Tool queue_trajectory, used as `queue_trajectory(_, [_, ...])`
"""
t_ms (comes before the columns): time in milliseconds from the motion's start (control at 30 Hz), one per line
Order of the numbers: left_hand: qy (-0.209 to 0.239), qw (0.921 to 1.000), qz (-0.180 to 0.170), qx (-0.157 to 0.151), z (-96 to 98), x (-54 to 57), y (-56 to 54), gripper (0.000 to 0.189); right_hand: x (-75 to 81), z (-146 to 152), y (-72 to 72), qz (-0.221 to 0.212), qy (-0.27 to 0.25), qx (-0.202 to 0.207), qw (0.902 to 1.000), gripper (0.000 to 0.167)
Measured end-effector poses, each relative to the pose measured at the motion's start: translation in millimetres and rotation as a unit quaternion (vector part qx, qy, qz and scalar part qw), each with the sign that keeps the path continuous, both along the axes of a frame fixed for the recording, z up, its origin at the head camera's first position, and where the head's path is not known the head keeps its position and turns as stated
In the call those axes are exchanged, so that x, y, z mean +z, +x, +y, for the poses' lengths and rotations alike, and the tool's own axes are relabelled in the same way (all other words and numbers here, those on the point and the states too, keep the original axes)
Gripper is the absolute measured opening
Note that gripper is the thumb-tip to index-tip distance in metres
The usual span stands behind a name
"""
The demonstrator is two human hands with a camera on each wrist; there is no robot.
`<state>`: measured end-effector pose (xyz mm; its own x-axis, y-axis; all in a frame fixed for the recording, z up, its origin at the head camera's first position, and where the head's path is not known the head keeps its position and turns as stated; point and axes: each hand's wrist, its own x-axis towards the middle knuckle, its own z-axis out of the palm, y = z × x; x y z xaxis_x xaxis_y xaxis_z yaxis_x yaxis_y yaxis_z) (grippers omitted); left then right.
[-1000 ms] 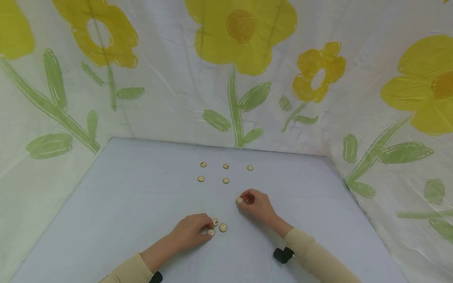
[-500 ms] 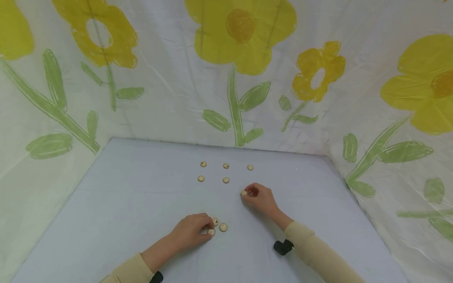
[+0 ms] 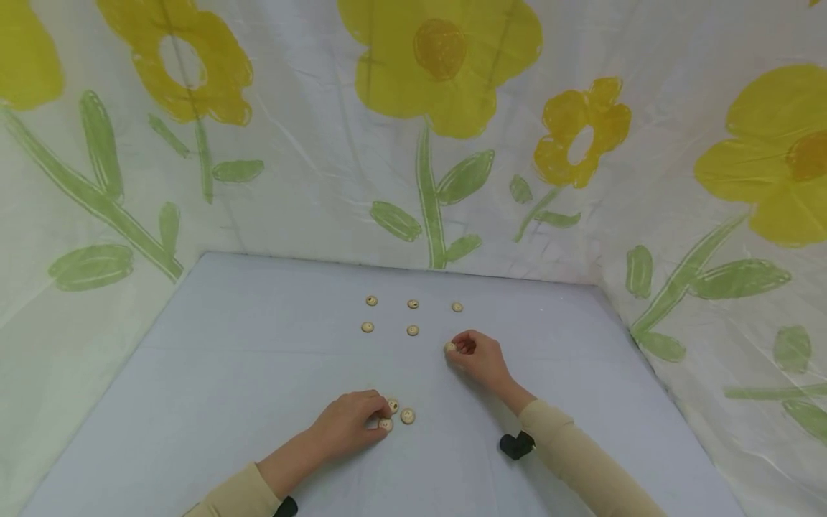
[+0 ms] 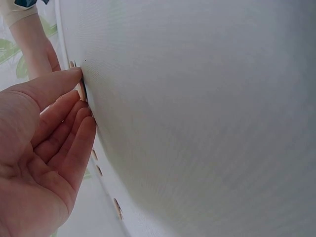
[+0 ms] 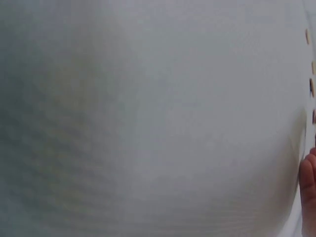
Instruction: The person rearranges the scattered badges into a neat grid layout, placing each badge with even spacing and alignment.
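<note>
In the head view my right hand [image 3: 481,362] pinches a small round wooden disc [image 3: 449,347] between thumb and fingertips, close over the table. Dark marks show on its pale face. Lower left, my left hand [image 3: 344,425] holds a second wooden disc [image 3: 385,425] at its edge with thumb and fingers, right at the table surface. Touching the fingertips is another disc [image 3: 393,406], partly covered by them. One more disc [image 3: 408,416] lies just to the right. The left wrist view shows the thumb and fingers [image 4: 85,136] either side of a disc [image 4: 82,91].
Further back, a row of 3 discs, among them the right one [image 3: 456,306], lies above a row of 2, including this disc [image 3: 413,330]. The pale table [image 3: 258,345] meets a white curtain [image 3: 291,179] painted with yellow flowers. Dark wrist cameras [image 3: 517,446] sit under both forearms.
My right hand has moved away from me and slightly right with its disc, nearer the back rows. My left hand and the discs on the table have stayed put.
</note>
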<state>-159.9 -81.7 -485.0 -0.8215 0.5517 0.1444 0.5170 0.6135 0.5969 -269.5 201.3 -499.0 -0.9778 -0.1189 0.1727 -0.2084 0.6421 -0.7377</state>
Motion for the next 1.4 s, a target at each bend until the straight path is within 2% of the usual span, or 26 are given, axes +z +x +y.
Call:
queue_trajectory(900, [-0.011, 0.9999, -0.012, 0.002, 0.7, 0.3, 0.7, 0.012, -2.0, 10.8, -23.2, -0.001, 0.016, -0.044, 0.9989, 0.02])
queue_trajectory(1400, [-0.013, 0.9999, -0.009, 0.005, 0.4, 2.3, 1.3, 0.012, 1.5, 11.1, -28.8, -0.008, 0.03, -0.05, 0.9983, 0.021])
